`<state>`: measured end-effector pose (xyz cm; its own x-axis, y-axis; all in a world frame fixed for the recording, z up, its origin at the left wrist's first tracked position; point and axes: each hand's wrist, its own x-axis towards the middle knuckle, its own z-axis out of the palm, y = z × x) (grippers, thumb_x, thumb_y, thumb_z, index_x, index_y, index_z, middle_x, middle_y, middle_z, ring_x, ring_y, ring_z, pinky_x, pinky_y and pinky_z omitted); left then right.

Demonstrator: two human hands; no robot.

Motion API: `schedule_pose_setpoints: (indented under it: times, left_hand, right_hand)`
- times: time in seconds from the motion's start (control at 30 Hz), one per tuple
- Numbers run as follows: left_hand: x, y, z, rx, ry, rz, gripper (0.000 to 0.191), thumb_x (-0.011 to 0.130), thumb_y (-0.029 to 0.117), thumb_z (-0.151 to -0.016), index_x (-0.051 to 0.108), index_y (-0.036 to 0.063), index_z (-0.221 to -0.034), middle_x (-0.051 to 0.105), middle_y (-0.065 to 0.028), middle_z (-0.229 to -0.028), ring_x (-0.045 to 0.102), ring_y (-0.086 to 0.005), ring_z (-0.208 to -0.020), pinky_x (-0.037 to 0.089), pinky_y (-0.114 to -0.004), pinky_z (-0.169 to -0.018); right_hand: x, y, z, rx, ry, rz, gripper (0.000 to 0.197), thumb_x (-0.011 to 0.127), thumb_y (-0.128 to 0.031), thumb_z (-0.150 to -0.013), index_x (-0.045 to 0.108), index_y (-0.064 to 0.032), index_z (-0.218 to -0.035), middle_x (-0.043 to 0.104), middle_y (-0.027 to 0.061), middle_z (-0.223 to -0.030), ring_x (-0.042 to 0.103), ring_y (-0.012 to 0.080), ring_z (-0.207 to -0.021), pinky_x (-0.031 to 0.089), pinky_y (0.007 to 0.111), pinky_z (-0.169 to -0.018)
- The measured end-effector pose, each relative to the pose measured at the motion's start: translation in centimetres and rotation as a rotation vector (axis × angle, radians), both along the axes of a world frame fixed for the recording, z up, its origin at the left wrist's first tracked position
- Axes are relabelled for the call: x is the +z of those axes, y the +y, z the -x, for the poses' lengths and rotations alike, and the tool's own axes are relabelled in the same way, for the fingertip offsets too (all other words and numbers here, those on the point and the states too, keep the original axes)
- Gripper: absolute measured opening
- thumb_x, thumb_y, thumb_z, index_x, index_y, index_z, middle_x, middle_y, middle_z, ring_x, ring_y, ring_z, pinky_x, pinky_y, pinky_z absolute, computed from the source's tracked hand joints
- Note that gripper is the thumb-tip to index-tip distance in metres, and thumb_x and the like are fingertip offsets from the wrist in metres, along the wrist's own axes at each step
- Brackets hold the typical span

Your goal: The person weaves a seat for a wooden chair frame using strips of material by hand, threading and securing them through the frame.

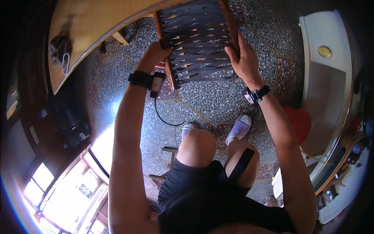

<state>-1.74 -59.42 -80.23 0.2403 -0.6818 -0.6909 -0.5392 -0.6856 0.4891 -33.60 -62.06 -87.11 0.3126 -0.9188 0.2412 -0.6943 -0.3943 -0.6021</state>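
Both my hands hold a wooden frame with dark straps woven across it, like a chair seat or back; the woven straps (201,52) fill the space between its two side rails. My left hand (157,55) is closed around the left wooden rail (169,71). My right hand (244,60) grips the right rail (230,22), with the thumb over the straps and the fingers along the outer side. The frame's far end runs out of view at the top. A black strip (242,163) lies across my right thigh.
A wooden table (96,20) with a dark cloth (60,52) on it stands at the upper left. A white cabinet (324,35) is on the right, near a red round object (298,124). A small wooden stool (169,149) stands beside my left leg. A black cable (163,119) hangs from my left wrist.
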Motion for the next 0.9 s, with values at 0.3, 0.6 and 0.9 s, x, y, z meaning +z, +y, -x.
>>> schedule_pose_setpoints:
  times: [0.3,0.6,0.9]
  left_hand:
    - [0.2,-0.3,-1.4,-0.056,0.188,-0.144,0.032,0.065,0.033,-0.092,0.060,0.0082,-0.111,0.067,-0.0062,-0.096,0.067,-0.0212,-0.086,0.057,-0.042,-0.083]
    - [-0.4,1.3,-1.8,-0.157,0.177,-0.014,0.034,0.059,0.036,-0.096,0.066,0.0075,-0.080,0.068,-0.0060,-0.078,0.067,-0.0202,-0.079,0.056,-0.039,-0.085]
    - [-4.0,8.5,-7.5,-0.203,0.125,0.096,0.035,0.068,0.031,-0.091,0.067,-0.0040,-0.092,0.071,-0.0139,-0.090,0.070,-0.0235,-0.076,0.061,-0.039,-0.068]
  right_hand:
    - [-0.8,-0.3,0.3,-0.018,0.032,-0.054,0.059,0.057,-0.050,-0.094,0.048,-0.0116,-0.137,0.066,0.0116,-0.076,0.062,0.0246,-0.055,0.049,0.032,-0.048]
    - [1.7,1.3,0.0,-0.171,0.200,-0.145,0.066,0.044,-0.054,-0.094,0.045,-0.0067,-0.140,0.069,0.0211,-0.102,0.065,0.0402,-0.095,0.048,0.050,-0.088]
    - [4.9,12.0,-4.7,-0.211,0.339,-0.434,0.057,0.036,-0.049,-0.100,0.030,-0.0220,-0.150,0.070,0.0139,-0.085,0.067,0.0294,-0.062,0.053,0.043,-0.058]
